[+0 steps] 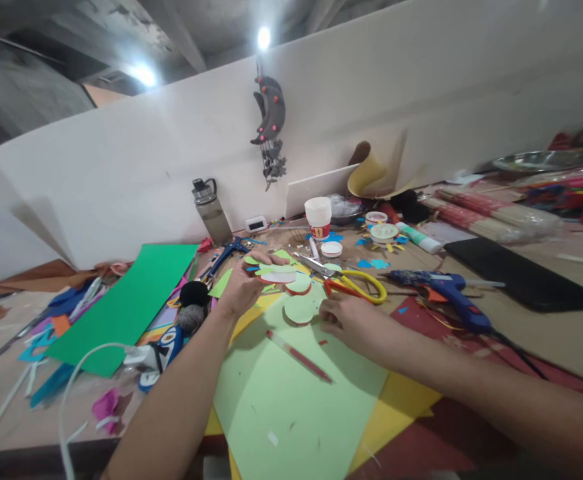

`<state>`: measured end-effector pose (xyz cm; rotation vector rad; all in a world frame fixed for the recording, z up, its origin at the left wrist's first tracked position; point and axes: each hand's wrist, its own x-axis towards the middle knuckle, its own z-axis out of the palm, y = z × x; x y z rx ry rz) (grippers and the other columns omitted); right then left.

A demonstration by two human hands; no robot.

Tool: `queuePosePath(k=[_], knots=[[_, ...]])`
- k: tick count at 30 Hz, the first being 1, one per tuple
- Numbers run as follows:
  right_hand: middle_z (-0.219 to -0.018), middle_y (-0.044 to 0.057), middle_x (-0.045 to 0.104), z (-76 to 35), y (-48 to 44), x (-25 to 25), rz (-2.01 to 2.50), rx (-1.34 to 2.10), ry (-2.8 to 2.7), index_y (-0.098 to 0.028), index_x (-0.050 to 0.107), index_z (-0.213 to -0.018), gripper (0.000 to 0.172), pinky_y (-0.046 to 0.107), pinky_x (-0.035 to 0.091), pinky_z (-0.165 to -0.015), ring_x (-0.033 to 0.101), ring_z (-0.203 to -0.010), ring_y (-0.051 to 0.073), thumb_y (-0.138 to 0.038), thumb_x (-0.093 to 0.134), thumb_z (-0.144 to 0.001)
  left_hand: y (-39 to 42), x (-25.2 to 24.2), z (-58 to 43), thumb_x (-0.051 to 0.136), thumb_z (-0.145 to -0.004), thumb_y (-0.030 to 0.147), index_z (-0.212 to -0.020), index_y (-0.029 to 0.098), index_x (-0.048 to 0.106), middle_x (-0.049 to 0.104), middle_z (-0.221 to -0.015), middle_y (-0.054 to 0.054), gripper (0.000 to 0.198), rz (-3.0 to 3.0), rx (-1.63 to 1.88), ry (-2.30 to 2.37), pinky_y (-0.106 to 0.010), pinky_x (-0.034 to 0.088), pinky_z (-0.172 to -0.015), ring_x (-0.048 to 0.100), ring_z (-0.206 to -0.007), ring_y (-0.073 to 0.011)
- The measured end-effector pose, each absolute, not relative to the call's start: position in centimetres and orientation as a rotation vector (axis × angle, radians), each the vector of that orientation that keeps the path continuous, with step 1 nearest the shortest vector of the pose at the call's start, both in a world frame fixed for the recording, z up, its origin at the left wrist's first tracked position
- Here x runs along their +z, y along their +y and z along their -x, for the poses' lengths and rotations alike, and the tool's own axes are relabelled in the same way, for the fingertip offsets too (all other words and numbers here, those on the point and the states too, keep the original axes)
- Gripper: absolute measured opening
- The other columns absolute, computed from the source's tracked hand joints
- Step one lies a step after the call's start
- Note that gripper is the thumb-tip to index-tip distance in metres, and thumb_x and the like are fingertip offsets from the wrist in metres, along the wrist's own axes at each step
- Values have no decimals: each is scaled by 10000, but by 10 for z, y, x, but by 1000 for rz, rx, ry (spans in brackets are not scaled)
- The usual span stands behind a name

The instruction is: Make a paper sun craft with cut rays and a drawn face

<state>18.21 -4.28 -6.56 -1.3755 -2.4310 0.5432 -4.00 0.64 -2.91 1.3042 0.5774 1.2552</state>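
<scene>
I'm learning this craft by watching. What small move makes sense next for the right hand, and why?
Probably the right hand should pick up the nearest green disc: it is curled right beside that disc, which lies over the pale sheet, while the left hand seems busy with other pieces.

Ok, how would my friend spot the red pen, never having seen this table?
Find the big pale green sheet in the front middle. Just below the round green-topped discs, a pen lies slanting down to the right. Unlike the little scraps nearby, it's long, thin and red.
</scene>
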Motion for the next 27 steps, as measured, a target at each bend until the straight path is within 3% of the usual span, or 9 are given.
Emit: queuePosePath(k=[8,12,22,27], knots=[[-809,91,639,-179,-44,-59,1387,362,-2428,-156,633,-735,209,270,367,-645,570,-729,176,-157,456,-847,3,-27,37,846,-521,186,-780,175,586,697,-929,-64,367,-1289,1240,562,-377,506,-858,636,-1015,-250],[-809,70,630,-185,-44,-40,1426,317,-2207,-170,586,-807,140,268,372,-632,555,-719,173,-152,454,-850,4,-30,39,838,-554,243,-769,174,606,695,-928,-71,324,-1317,1216,553,-386,507,-849,628,-1027,-258],[-786,12,607,-184,-32,-10,1016,708,-1658,-205,566,-880,165,247,419,-588,532,-665,135,-364,569,-837,4,-32,44,823,-593,293,-786,174,627,682,-917,-77,300,-1386,1187,485,-430,460,-907,607,-1057,-276],[-749,6,617,-178,-30,-12,971,866,-1538,-192,616,-814,166,250,432,-597,549,-666,133,-353,637,-780,3,-36,40,822,-592,241,-777,181,607,673,-877,-49,290,-1282,1207,510,-435,475,-899,632,-997,-253]])
